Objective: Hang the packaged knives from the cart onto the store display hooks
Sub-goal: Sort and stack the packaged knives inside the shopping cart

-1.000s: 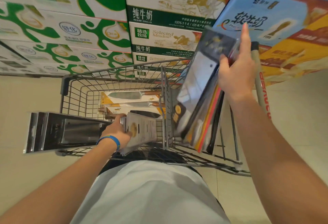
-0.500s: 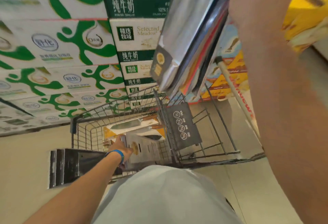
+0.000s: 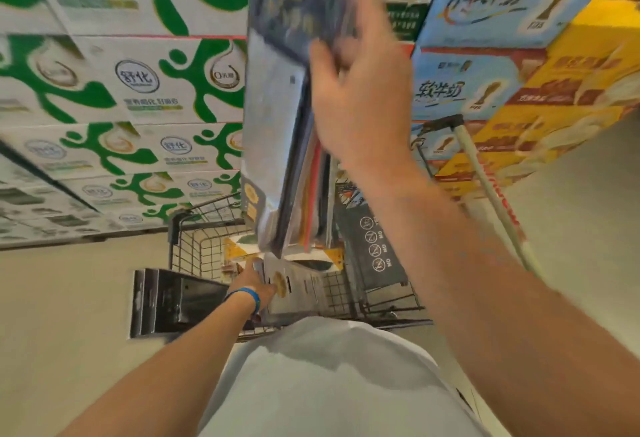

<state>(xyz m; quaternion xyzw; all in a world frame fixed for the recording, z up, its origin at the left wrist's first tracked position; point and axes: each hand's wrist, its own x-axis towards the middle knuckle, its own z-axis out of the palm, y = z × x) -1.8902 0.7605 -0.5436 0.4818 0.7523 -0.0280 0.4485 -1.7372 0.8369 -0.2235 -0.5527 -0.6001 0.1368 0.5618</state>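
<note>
Green-and-white milk cartons [image 3: 138,83] are filling the upper left of the frame. Below centre, the wire cart [image 3: 194,249] is standing in front of them. There the left grip [image 3: 254,286], wearing a blue wristband [image 3: 247,294], is clasping the edge of a pale packaged knife [image 3: 301,284] that is lying in the basket over other packages. In the upper middle, the right grip [image 3: 360,97] is grasping a stack of packaged knives [image 3: 277,132], holding it upright above the cart. Blue and yellow cartons [image 3: 485,83] are crowding the upper right.

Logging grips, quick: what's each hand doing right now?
Left hand: grips a white knife pack in the cart.
Right hand: holds a raised stack of knife packs.
</note>
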